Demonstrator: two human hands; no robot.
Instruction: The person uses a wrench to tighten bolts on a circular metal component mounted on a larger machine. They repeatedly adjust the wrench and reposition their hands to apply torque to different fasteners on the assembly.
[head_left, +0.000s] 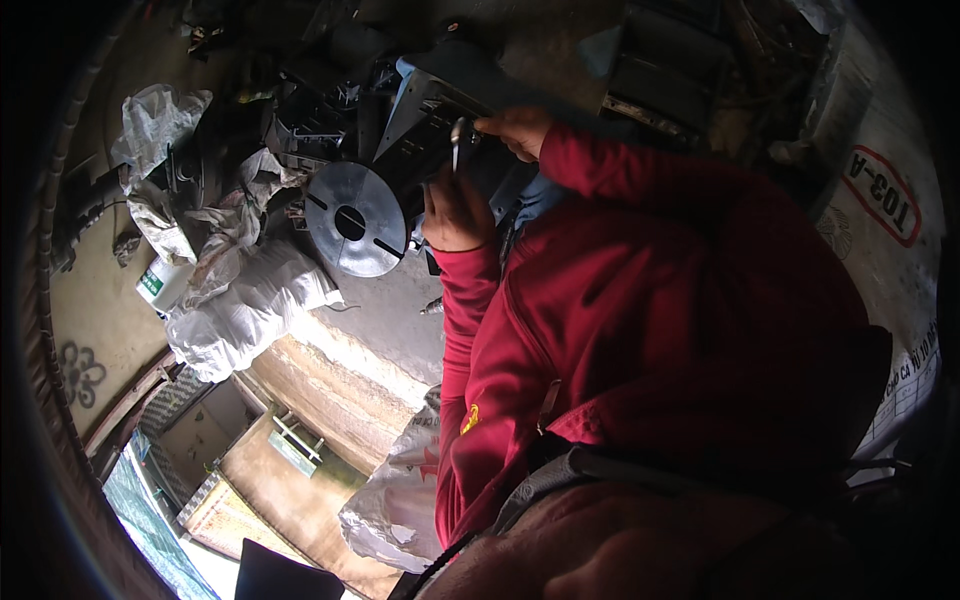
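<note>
1. The shiny metal tool (458,137) is standing between the two hands, its long axis running roughly up and down the view, with its rounded end uppermost.
2. The left hand (458,213) is lying just below it, its fingers apparently clamping the tool's lower end.
3. The right hand (522,132) is reaching in from the right, its fingertips sitting just beside the rounded end; whether they are touching it or clamped on anything, I cannot tell.
4. The left hand is thus being nearer the shaft, the right nearer the head.
5. A slotted metal disc (380,213) is resting to the left of the left hand, well apart from the tool.
6. Among containers, a white tub (157,287) is standing at far left, partly covered by crumpled plastic (163,222); its contents are not showing.
7. A bulging white sack (245,322) is lying below the disc, its contents hidden.
</note>
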